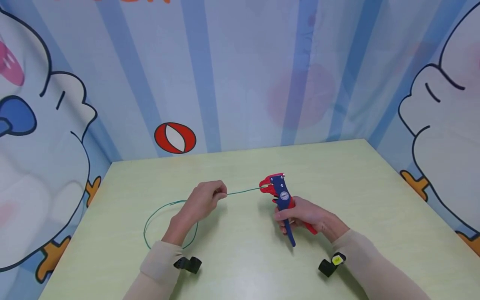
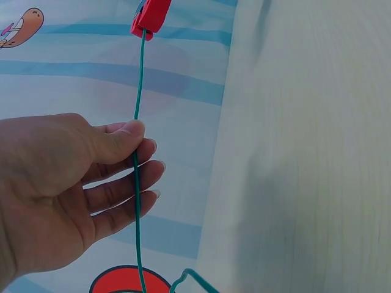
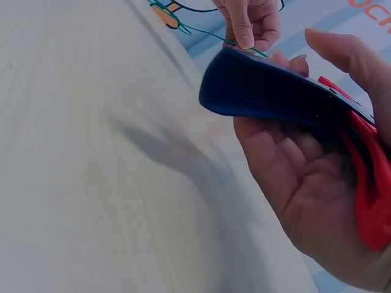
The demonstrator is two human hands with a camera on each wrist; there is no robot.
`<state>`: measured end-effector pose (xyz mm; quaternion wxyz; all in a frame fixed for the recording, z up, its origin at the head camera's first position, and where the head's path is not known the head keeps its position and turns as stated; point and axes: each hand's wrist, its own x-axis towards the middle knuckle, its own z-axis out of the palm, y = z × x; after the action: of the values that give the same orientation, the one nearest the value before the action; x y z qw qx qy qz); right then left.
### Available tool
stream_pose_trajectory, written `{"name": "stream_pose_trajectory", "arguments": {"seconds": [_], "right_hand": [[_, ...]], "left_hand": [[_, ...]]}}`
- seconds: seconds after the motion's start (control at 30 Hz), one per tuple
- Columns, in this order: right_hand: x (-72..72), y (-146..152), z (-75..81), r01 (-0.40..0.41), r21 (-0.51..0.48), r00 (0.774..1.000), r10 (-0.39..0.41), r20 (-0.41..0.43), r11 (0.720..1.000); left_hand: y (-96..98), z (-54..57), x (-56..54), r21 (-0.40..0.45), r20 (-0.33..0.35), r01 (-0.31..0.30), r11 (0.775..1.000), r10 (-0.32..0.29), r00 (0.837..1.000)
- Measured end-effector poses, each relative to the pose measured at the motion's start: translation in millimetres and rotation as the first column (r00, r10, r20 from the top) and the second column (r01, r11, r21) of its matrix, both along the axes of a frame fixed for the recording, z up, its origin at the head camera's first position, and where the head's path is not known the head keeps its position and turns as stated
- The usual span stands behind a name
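Observation:
A thin green wire (image 1: pixel 241 192) runs nearly level from my left hand (image 1: pixel 204 199) to the jaws of a red and blue wire stripper (image 1: pixel 278 183). In the left wrist view, the thumb and index finger of my left hand (image 2: pixel 67 177) pinch the wire (image 2: pixel 138 213), while the other fingers lie loosely behind it. Its far end sits in the red jaws of the stripper (image 2: pixel 149 17). My right hand (image 1: pixel 309 211) holds the stripper by its handles, jaws toward the left. The right wrist view shows the blue handle (image 3: pixel 269 88) across the fingers of my right hand (image 3: pixel 317 189).
The rest of the green wire hangs in a large loop around my left forearm, over the pale wooden table (image 1: pixel 240 266). A cartoon-printed curtain (image 1: pixel 240 83) stands behind the table and along both sides. Each wrist carries a small black camera (image 1: pixel 193 265).

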<state>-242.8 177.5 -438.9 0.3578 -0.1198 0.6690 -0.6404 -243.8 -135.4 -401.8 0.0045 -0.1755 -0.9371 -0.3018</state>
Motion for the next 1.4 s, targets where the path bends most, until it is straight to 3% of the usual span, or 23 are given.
{"name": "stream_pose_trajectory", "arguments": {"seconds": [0.4,0.9,1.4], "right_hand": [[4.6,-7.2,1.0,0.024,0.019,0.997,-0.023,-0.068,1.000],[5.5,-8.3,1.5,0.038,0.031,0.996,-0.036,-0.076,0.999],[6.9,-8.3,-1.2,-0.025,-0.077,0.998,0.020,-0.065,0.997]], "left_hand": [[-0.9,3.2,1.7,-0.010,-0.031,0.020,1.000,-0.020,0.999],[-1.7,4.5,2.2,-0.019,-0.022,0.007,1.000,-0.007,1.000],[-3.5,4.2,1.3,-0.012,-0.021,0.010,1.000,-0.010,1.000]]}}
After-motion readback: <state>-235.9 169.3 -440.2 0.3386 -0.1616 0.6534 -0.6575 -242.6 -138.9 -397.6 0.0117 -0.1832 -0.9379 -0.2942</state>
